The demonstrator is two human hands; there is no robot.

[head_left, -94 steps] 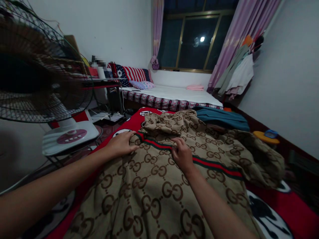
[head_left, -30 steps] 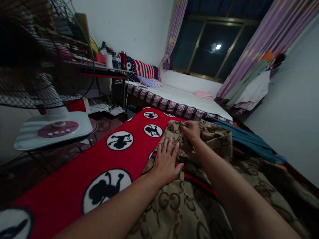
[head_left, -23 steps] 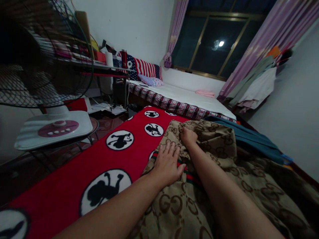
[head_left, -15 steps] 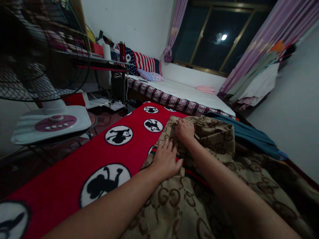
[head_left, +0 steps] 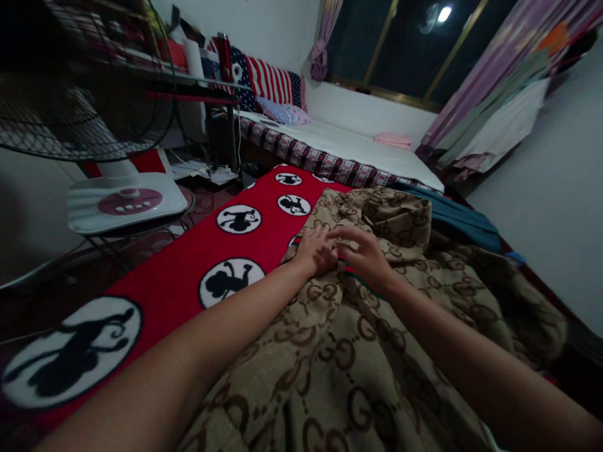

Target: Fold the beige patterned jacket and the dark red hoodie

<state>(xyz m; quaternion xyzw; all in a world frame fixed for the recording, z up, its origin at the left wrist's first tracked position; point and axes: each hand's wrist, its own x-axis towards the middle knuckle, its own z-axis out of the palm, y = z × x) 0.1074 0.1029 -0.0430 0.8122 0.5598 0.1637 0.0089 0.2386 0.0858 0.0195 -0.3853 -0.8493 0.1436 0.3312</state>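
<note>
Since both hands are crowded onto the same little patch of cloth, my first worry is them getting in each other's way. The tan patterned garment [head_left: 301, 351] is spread over the red blanket [head_left: 174, 251], running from the near edge of view up to a rumpled far end. The left hand [head_left: 316, 251] lies palm-down on it, fingers out, looks like pressing rather than gripping. The right hand [head_left: 365, 254] has thumb and forefinger reaching over to the left — I honestly can't tell whether there's fabric pinched between them.

If the right hand does have hold of cloth and pulls while the left leans on the same bit, I'd expect the red-and-green stripe [head_left: 367, 287] to twist and bunch. Press down now and those ripples might just get set in as creases.

The other trouble spot imo is the loose bulky fold [head_left: 400, 220] past the right hand. Nothing's pinning it that I can see, so a tug could flop it over or drag it onto the teal cloth [head_left: 466, 220] beside it. The fan [head_left: 87, 119] off to the side looks blurred, maybe spinning — if it's blowing this way, light edges could lift.
</note>
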